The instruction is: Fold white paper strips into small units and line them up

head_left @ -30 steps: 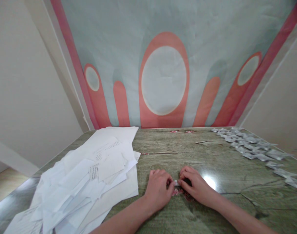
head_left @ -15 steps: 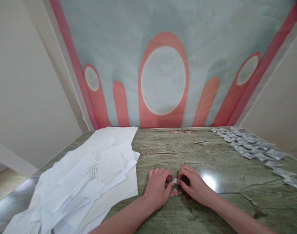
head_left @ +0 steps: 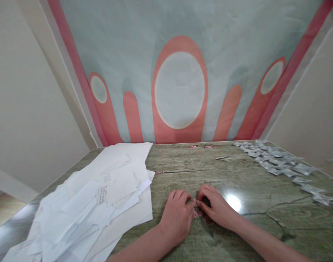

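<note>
My left hand (head_left: 177, 214) and my right hand (head_left: 215, 204) meet above the wooden-patterned table (head_left: 180, 162), low in the middle of the head view. The fingers of both hands are pinched and their tips nearly touch. Between them is a small white twist of paper, almost wholly covered by the fingertips now. Its shape is too hidden to make out. To the left of my left hand lies a large, loose heap of white paper sheets and scraps (head_left: 128, 214), some with printed text.
Several small twisted paper pieces (head_left: 281, 162) lie in rows along the table's right side. A wall covering with red rounded shapes (head_left: 180, 136) rises behind the table's far edge. Plain side walls (head_left: 314, 102) stand left and right.
My left hand has turned, its fingers closing further over the paper twist, which showed between the hands before. The right hand stays pinched beside it. The whole view has shifted slightly.
</note>
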The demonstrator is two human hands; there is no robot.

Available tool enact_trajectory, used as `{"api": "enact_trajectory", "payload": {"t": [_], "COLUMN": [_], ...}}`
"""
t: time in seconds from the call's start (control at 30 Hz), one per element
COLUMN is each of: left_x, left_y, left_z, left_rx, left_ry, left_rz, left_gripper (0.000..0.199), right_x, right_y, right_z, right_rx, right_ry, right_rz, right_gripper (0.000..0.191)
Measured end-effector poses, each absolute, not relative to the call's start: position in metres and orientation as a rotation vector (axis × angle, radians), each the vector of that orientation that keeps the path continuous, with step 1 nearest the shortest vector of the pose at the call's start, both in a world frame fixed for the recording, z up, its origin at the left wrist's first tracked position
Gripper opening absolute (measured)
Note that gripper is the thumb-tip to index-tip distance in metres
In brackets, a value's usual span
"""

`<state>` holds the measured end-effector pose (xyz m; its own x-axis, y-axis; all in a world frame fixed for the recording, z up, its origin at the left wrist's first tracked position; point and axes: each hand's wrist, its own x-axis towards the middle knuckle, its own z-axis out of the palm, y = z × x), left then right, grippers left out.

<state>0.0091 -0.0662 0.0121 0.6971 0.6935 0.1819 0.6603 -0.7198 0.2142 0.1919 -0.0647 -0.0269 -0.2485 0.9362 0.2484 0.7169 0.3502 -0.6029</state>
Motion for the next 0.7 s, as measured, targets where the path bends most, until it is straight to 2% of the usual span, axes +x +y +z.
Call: {"api": "enact_trajectory", "payload": {"t": [0.33, 0.7], "left_x": [0.005, 0.002], "left_y": [-0.072, -0.048], "left_z": [0.014, -0.008], "left_rx": [2.745, 2.380], "left_ry": [1.121, 1.132], "left_rz": [0.393, 0.692], "left_gripper": [0.028, 0.012], "right_x": [0.192, 0.192], "right_y": [-0.065, -0.065], "right_z": [-0.028, -0.027], "right_rx": [-1.408, -1.404], "right_ry": [-2.035, -2.056], "right_rz": [0.536, 0.549], "right_gripper": [0.002, 0.006]}}
